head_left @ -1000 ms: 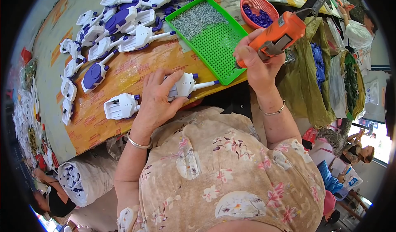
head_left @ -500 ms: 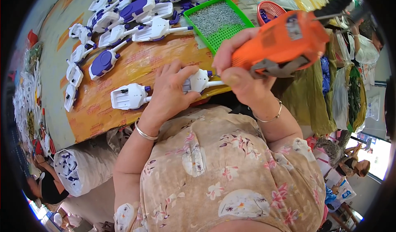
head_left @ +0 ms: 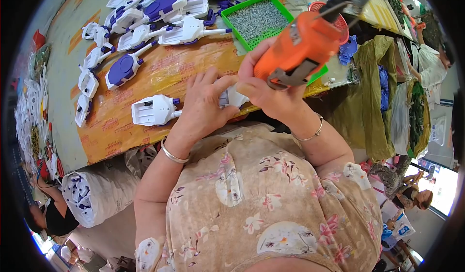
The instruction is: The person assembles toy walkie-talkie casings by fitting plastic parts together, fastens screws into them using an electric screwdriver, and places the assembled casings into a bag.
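My right hand (head_left: 275,90) is wrapped round an orange electric screwdriver (head_left: 305,42) with a black cord rising from its top end. The tool's tip is hidden behind my fingers, close above the piece in my left hand. My left hand (head_left: 206,102) is closed round a white plastic handled piece (head_left: 237,98), pressing it to the table near the front edge; much of it is covered by my hands. Just left of that hand, another white piece (head_left: 154,111) with a purple peg lies hollow side up.
Several white and purple pieces (head_left: 186,31) are spread over the table's (head_left: 160,76) far left. Behind the screwdriver sits a green tray (head_left: 244,43) of small screws, with a red basket (head_left: 341,26) beside it. A white sack (head_left: 104,194) of parts stands below the table edge.
My right hand and the screwdriver have moved left, closer to my left hand, and the tool stands more upright. My left hand stays almost in place on the white piece.
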The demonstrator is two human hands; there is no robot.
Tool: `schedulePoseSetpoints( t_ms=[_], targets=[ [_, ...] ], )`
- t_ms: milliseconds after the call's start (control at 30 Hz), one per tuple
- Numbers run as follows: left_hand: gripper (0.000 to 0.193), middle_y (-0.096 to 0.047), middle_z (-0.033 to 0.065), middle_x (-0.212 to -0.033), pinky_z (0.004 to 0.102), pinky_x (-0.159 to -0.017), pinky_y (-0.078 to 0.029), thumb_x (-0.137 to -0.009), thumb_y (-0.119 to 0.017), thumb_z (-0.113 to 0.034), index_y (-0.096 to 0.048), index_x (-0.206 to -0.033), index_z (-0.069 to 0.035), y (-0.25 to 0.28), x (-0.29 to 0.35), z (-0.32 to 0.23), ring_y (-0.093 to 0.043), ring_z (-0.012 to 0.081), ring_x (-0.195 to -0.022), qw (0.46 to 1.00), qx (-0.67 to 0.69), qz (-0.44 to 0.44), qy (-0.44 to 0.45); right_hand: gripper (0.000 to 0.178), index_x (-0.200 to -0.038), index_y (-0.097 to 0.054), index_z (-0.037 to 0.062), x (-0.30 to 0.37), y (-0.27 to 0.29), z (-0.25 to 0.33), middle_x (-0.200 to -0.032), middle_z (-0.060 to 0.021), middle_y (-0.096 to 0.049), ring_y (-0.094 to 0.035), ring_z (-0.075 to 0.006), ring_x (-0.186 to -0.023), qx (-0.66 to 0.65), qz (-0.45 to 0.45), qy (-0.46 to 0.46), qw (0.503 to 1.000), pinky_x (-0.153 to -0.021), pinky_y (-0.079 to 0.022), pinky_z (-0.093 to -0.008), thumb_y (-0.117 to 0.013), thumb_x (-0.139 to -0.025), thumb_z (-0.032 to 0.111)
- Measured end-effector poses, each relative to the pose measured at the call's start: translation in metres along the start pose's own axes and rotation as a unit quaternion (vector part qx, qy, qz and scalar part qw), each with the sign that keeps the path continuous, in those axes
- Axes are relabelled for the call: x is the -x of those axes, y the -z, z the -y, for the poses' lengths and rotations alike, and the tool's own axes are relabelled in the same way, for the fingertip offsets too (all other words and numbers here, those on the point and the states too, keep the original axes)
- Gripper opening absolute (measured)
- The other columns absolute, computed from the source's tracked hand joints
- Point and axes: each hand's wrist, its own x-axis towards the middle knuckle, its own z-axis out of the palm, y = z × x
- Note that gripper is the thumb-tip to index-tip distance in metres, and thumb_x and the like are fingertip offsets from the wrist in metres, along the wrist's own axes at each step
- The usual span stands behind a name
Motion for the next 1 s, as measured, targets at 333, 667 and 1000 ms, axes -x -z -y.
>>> schedulePoseSetpoints(
  t_ms=[333, 667, 1000],
  targets=[
    [0.049, -0.052, 0.0099, -0.098, 0.0427, -0.085, -0.039, -0.061, -0.077, -0.015, -0.061, -0.107, -0.011, -0.006, -0.001, 0.002, -0.05, 0.0324, -0.094, 0.999, 0.033, -0.013, 0.005, 0.065, -0.123, -0.051, -0.0016, -0.002, -0.001, -0.014, -0.102, -0.0079, -0.064, -0.062, -0.0138, -0.089, 0.011, 0.074, 0.022, 0.997, -0.082, -0.049, -0.0281, -0.08, -0.066, 0.012],
    [0.057, -0.057, 0.0109, -0.096, 0.046, -0.086, -0.038, -0.061, -0.082, -0.035, -0.063, -0.11, -0.013, 0.007, 0.0, -0.006, -0.053, 0.0309, -0.096, 0.989, -0.145, -0.035, 0.018, 0.034, -0.102, -0.05, -0.001, 0.001, 0.02, 0.025, -0.08, -0.0059, -0.058, -0.056, -0.0135, -0.068, -0.035, -0.084, 0.069, 0.993, -0.063, -0.047, -0.0267, -0.071, -0.076, 0.008],
    [0.051, -0.064, 0.0144, -0.065, 0.0468, -0.072, -0.045, -0.084, -0.061, -0.054, -0.059, -0.087, -0.003, 0.012, -0.011, -0.002, -0.063, 0.0338, -0.062, 0.965, -0.199, -0.037, 0.167, 0.015, -0.095, -0.055, -0.0012, 0.001, 0.088, -0.002, -0.075, -0.0067, -0.06, -0.056, -0.0145, -0.061, 0.031, -0.171, 0.086, 0.981, -0.058, -0.047, -0.0292, -0.065, -0.086, 0.005]
  ],
)
